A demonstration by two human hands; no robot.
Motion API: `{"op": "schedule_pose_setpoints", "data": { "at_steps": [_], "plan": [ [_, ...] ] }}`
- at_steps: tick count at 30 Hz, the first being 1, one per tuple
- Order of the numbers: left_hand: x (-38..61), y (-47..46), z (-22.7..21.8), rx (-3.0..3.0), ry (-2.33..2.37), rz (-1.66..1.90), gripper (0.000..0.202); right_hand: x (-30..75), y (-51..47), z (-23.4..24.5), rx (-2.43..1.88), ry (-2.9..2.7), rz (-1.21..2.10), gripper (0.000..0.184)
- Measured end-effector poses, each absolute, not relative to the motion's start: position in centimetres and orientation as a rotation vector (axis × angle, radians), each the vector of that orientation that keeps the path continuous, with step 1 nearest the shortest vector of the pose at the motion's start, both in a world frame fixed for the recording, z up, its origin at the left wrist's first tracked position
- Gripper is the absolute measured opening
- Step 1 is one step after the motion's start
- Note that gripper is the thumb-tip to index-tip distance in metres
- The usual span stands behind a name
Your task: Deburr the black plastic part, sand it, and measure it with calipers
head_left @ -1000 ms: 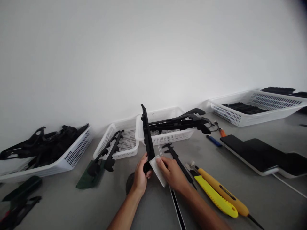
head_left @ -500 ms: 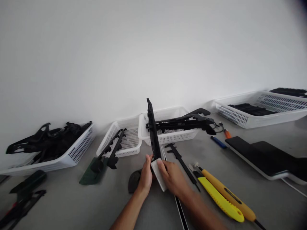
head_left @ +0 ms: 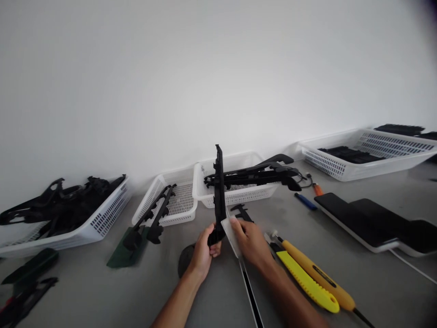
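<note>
Left hand (head_left: pixel 205 252) grips the black strip (head_left: pixel 219 191) by its foot, upright, steadying it; right hand (head_left: pixel 251 241) fingers pinch a white pad (head_left: pixel 231 231) against its edge, mid-desk (head_left: pixel 341 255).

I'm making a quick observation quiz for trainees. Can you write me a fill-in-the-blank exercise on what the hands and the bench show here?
1. The left hand grips a long ___ part by its lower end.
2. The right hand holds a ___ pad against the part.
3. The flat cutter lying right of the right arm is ___.

Missing words: black; white; yellow.
</note>
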State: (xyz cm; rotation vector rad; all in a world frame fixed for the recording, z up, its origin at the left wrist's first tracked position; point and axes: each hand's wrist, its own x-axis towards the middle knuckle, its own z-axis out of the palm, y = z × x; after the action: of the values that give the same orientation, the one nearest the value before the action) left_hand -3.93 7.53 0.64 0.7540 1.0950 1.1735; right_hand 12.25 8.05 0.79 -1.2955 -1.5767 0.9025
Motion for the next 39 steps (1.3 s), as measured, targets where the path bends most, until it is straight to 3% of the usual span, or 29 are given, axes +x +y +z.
{"op": "schedule_pose_setpoints", "data": {
  "at_steps": [11, 18, 26, 39],
  "plan": [
    [-3.3, 6.6, 1.4, 1.039, 1.031, 0.996, 0.042, 13.3, 8.9, 0.3, -1.396, -1.367, 0.857, 0.069],
    [-3.0, 6.5, 1.3, 1.088, 1.027, 1.003, 0.067, 12.7, 8.4, 0.7, -1.289, -1.493, 0.955, 0.070],
    [-3.2, 6.8, 0.5, 1.099, 1.012, 0.879, 0.076, 13.3, 9.0, 0.2, -1.395, -1.442, 0.846, 0.069],
    [-3.2, 6.1, 0.4, 1.182, 1.124, 1.035, 0.051, 12.8, 8.9, -0.1, -1.409, -1.400, 0.864, 0.066]
  ]
}}
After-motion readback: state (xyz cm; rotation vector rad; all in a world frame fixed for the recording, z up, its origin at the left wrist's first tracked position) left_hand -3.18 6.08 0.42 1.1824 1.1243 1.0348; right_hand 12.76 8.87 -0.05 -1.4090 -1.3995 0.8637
